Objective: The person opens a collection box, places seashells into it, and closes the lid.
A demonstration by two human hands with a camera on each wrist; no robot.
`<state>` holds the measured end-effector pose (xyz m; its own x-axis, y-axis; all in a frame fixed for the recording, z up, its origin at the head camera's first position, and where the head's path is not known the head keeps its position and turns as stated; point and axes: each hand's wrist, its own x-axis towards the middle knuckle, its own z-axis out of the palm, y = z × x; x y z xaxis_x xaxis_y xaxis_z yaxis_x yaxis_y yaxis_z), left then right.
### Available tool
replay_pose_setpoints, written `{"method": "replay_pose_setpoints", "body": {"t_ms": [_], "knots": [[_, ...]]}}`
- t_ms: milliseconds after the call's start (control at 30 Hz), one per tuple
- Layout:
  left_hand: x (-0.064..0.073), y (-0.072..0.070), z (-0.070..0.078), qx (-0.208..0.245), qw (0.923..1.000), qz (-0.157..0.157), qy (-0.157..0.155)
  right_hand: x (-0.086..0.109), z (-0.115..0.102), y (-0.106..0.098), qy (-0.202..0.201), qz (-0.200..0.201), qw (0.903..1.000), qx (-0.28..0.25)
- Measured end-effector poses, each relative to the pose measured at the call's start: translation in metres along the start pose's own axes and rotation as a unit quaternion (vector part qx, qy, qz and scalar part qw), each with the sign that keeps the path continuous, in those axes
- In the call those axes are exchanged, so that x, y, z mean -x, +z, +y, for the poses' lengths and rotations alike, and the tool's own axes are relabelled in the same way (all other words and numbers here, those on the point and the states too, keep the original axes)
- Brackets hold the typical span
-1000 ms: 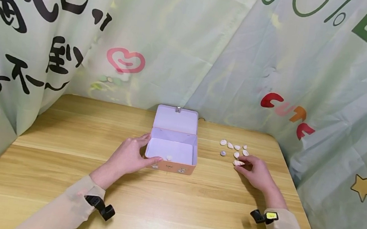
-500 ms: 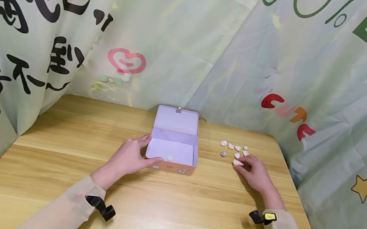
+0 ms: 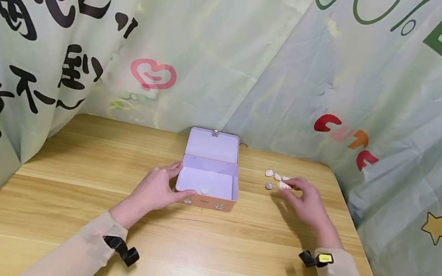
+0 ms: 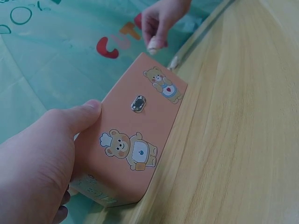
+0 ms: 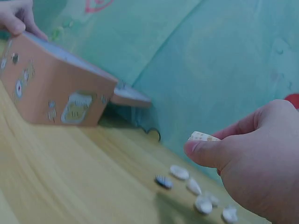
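Note:
My left hand (image 3: pixel 157 186) grips the left front corner of a tin box (image 3: pixel 213 181), thumb over the front rim. The box stands with its lid raised, lavender inside and orange outside, with bear pictures (image 4: pixel 125 148) and a metal clasp (image 4: pixel 138 104) on its front. A small pale piece (image 3: pixel 204 191) lies inside by the front wall. To the right of the box, my right hand (image 3: pixel 307 203) pinches a pale, brown-patterned seashell (image 5: pixel 203 136) between thumb and fingers, held above the table. Several white shells lie under and behind this hand, partly hidden by it.
A small dark striped shell (image 5: pixel 163 181) lies beside the white shells (image 5: pixel 179 172) on the wooden table (image 3: pixel 206 256). A printed cloth curtain (image 3: pixel 214 54) hangs right behind the table and along both sides. A thin dark loop (image 5: pixel 153 133) shows at the table's back edge.
My right hand has lifted the seashell off the table and moved it slightly back and left, now covering some of the other shells. The left hand and box stay in place.

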<state>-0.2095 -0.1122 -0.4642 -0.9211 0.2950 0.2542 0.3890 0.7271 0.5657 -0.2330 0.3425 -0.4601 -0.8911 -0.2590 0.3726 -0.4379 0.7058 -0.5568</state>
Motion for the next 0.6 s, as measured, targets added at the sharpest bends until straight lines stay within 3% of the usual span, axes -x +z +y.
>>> {"method": "replay_pose_setpoints", "body": {"t_ms": [267,600], "knots": [[0.0,0.001,0.0,-0.003,1.0,0.001,0.001,-0.019,-0.031,0.003,-0.044,0.006,0.9988,-0.019],[0.0,0.001,-0.001,0.003,1.0,0.0,0.003,-0.041,-0.064,0.018,-0.066,-0.01,0.9958,-0.062]]}}
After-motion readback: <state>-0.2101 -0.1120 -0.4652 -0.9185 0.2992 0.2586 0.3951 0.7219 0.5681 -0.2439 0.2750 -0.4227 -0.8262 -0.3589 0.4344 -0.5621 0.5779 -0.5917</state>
